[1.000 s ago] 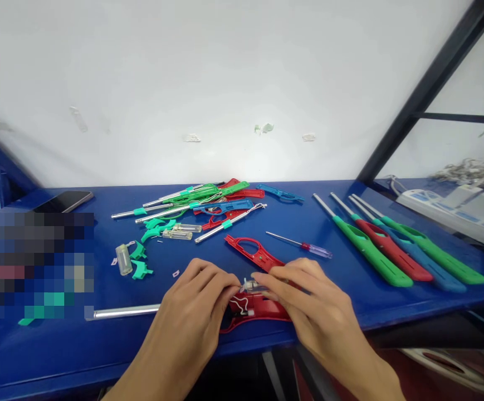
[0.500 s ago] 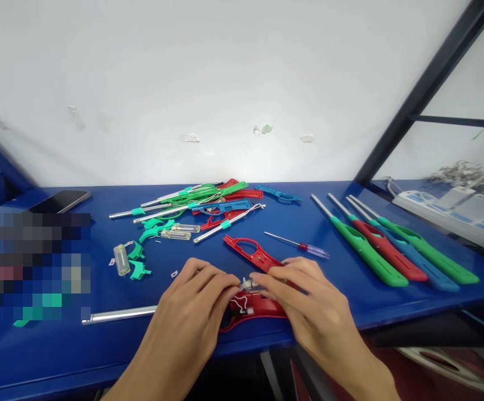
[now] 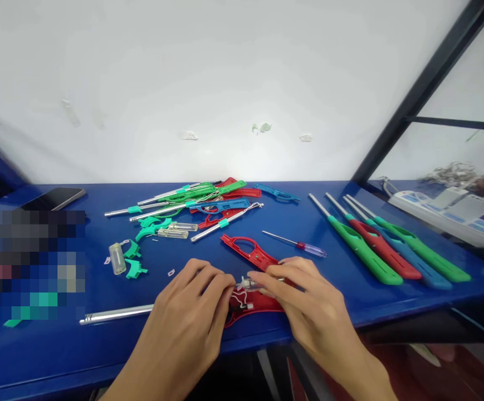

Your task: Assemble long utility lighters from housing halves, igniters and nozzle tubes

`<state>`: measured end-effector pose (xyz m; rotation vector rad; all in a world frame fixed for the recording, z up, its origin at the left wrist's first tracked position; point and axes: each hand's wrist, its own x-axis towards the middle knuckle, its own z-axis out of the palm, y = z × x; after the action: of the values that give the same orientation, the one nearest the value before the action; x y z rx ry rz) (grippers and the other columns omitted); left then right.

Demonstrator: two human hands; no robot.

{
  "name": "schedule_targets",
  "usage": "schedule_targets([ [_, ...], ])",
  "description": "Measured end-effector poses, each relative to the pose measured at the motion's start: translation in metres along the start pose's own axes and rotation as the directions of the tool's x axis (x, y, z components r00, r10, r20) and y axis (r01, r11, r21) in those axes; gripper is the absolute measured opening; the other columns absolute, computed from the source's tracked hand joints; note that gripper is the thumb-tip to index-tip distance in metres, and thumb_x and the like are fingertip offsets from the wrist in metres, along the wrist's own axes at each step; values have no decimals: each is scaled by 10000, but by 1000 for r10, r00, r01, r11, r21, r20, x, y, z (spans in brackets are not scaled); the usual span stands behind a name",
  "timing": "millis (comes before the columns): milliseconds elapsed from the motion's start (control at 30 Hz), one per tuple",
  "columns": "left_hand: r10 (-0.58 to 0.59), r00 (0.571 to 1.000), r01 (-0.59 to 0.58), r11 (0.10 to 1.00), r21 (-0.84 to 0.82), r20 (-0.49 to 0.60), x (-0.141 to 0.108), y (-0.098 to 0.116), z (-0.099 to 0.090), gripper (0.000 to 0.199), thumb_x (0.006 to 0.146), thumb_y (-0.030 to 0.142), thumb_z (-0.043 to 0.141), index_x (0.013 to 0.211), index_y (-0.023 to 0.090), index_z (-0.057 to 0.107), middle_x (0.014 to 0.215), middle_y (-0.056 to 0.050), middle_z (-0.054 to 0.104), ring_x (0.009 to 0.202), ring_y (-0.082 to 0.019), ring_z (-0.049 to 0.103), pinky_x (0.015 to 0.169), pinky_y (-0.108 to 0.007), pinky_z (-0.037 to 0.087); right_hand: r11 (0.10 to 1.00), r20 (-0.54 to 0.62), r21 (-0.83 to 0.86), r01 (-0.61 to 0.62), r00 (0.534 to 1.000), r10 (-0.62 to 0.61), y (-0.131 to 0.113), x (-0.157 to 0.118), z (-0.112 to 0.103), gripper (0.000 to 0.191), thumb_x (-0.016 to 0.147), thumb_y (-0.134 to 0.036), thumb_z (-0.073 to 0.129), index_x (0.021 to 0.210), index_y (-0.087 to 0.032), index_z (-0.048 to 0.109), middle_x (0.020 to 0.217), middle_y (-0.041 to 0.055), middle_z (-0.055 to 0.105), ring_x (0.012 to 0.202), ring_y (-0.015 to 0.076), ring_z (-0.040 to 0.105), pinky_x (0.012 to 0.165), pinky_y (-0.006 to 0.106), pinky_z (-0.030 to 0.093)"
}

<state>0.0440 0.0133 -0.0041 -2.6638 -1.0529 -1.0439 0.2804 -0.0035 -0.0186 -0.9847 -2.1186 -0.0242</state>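
Near the table's front edge lies a red lighter half shell (image 3: pixel 262 303) with white wires in it; a silver tube (image 3: pixel 116 314) sticks out to its left. My right hand (image 3: pixel 314 301) is closed on a clear fuel tank (image 3: pixel 250 284) held just above the shell. My left hand (image 3: pixel 191 312) has its fingers pinched together at the tank's left end; what lies between the fingertips is hidden. Behind my hands is the other red half shell (image 3: pixel 250 252), partly covered by my right fingers.
A screwdriver (image 3: pixel 311 249) lies behind my right hand. Several whole lighters (image 3: pixel 365 250) are at the right, beside a power strip (image 3: pixel 446 214). Shell halves and tubes (image 3: pixel 220 206) are heaped at the back. Green triggers (image 3: pixel 135 269) and a loose tank (image 3: pixel 117 259) lie left.
The view has shifted slightly. The clear tank shows more between my hands, and my left fingertips have drawn back a little to the left.
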Motion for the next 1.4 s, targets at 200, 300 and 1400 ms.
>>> schedule_targets([
  [200,62,998,-62,996,64,5,0,0,1,165,1053,30,540,1048,156,646,966,-65,717,937,-267,590,848,-430,535,999,7,-23,30,1000,-30,-2,2,-2,480,1027,55,540,1397,-219,678,1149,55,740,1017,192,626,880,359,554],
  [300,62,998,-62,995,74,7,0,0,1,172,1062,42,527,1060,161,652,973,-58,730,943,-268,603,857,-434,544,999,2,-32,17,1000,-17,-3,3,-2,461,1036,43,536,1385,-217,689,1143,56,750,1004,195,632,882,364,550],
  [1400,-134,978,144,988,-54,158,-15,2,5,286,1062,289,631,1348,308,621,1168,-66,653,1016,-325,621,908,-562,545,984,190,7,-178,966,173,2,0,-16,334,1106,-109,537,1319,-286,723,1214,36,747,1091,231,644,919,393,580],
])
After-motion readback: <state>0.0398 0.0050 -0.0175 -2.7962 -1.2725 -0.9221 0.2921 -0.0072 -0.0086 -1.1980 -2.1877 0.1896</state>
